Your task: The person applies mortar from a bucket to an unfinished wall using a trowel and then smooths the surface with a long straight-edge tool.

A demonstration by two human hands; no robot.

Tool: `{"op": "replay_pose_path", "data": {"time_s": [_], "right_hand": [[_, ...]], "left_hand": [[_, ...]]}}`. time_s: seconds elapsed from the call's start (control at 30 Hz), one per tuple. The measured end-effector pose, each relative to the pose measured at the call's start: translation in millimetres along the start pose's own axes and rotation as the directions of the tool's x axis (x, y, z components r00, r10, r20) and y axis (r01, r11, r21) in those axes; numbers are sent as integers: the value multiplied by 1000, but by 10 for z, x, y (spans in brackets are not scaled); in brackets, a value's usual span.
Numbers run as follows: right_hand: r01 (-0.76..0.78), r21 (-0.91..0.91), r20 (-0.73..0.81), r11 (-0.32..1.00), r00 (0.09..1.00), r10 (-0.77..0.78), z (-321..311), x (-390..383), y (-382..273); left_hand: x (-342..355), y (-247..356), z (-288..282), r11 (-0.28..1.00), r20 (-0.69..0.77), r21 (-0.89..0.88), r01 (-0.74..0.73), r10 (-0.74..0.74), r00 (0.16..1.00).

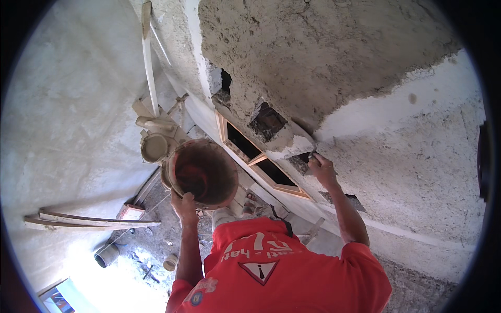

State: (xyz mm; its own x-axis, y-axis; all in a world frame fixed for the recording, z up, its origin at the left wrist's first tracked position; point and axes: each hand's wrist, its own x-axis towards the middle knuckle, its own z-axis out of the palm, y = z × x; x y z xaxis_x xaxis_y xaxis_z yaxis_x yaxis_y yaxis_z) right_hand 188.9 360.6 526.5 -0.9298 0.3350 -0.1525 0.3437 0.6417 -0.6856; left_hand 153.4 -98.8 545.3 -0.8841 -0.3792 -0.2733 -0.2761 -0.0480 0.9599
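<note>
The round, reddish-brown bucket (204, 173), its inside smeared dark and grey, serves as the fixed mark here: it is tipped so that its open mouth faces the camera, and the left hand (184, 205) grips its lower rim from below, thumb curled over the edge and fingers closed behind the wall. To the right of the bucket, at about the same height, the right hand (322, 169) is closed around a small dark flat-bladed tool (305, 161), apparently a trowel, though the blade is too shadowed to tell its shape for certain. The tool points from the fist back toward the bucket, lying roughly level along the wall, with its tip pressed on the lower edge of the rough, grey-brown patch of fresh plaster (313, 62) that spreads above and to the right of the bucket. Between bucket and right hand, a pale wooden frame with dark openings (261, 159) is set in the wall. So the right hand is the one at the plaster, while the left, well apart from it, only carries. Just left of the bucket a smaller pale round pail (154, 147) rests on wooden staging, and below the bucket the person's red printed shirt (282, 271) fills the view.
</note>
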Motion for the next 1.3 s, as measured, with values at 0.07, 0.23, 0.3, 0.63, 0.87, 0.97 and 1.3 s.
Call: {"op": "replay_pose_path", "data": {"time_s": [0.07, 0.23, 0.3, 0.63, 0.87, 0.97, 1.3], "right_hand": [[-201, 237, 85, 950, 979, 186, -186, -77, -284], [-224, 351, 51, 909, 974, 220, -640, -193, -863], [-229, 360, 71, 904, 973, 218, -815, -207, -958], [-264, 390, 149, 882, 964, 223, -1598, -529, -1014], [-68, 245, -162, 967, 981, 110, -1481, -930, -1233], [-62, 268, -122, 961, 988, 98, -1168, -1075, -1315], [391, 23, 502, 920, 791, -349, -291, -670, -2273]], "left_hand": [[-37, -26, -53, 999, -17, -47, 10, -11, 1000], [-123, -20, -54, 999, -30, -36, 13, -14, 999], [-139, -6, -61, 1000, -25, -10, 14, -14, 1000], [-236, 171, -12, 999, 17, 12, 36, -36, 999], [-273, 179, -84, 974, 84, -223, 35, -17, 996], [-286, 229, 32, 935, 114, -350, 58, -19, 993], [-346, 628, 223, 980, 243, -146, -135, 168, 955]]}}
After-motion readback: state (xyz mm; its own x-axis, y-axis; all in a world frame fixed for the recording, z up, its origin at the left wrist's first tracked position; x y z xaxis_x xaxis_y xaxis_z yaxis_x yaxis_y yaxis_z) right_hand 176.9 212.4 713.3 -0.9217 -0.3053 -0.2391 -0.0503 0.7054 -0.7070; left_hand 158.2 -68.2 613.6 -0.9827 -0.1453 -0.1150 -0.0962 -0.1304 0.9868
